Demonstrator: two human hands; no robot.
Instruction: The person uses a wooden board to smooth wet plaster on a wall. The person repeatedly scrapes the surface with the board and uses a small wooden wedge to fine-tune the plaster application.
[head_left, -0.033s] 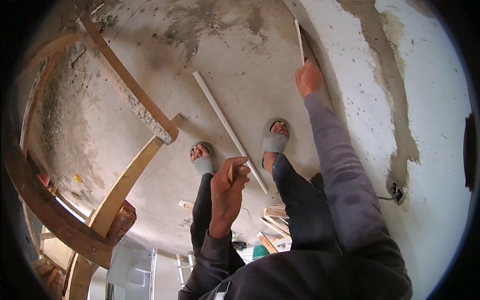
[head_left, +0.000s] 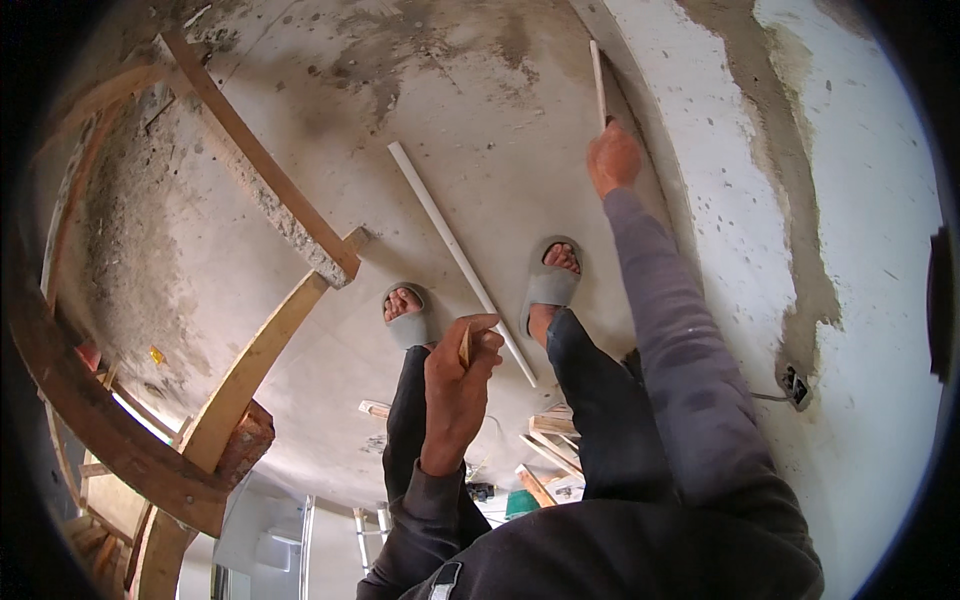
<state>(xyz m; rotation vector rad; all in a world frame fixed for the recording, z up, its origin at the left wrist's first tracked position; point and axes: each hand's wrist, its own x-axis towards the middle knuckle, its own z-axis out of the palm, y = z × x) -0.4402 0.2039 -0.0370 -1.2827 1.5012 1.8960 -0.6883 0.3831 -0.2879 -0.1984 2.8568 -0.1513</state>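
Note:
Up at the foot of the wall, my right hand (head_left: 613,160) is closed round the lower end of a thin pale strip (head_left: 597,75), which looks like wood. The strip points away from me, next to the wall's base. My left hand (head_left: 458,385) is a loose fist above the floor, between my knees. A small tan, pointed piece (head_left: 465,346) shows between its thumb and fingers; its kind is unclear. Beyond that hand a long white bar (head_left: 450,240) lies slantwise on the floor between my feet, apart from both hands.
A white wall (head_left: 700,150) with a grey plaster strip (head_left: 790,200) runs along the right. Wires poke out of a wall box (head_left: 795,386). Wooden beams (head_left: 265,170) and a curved timber (head_left: 110,420) stand at left. Wood offcuts (head_left: 555,440) and a green object (head_left: 521,504) lie near me.
My right hand and the pale strip have shifted very slightly, the hand a little to the left. My left hand keeps its grip, and the white bar lies as before.

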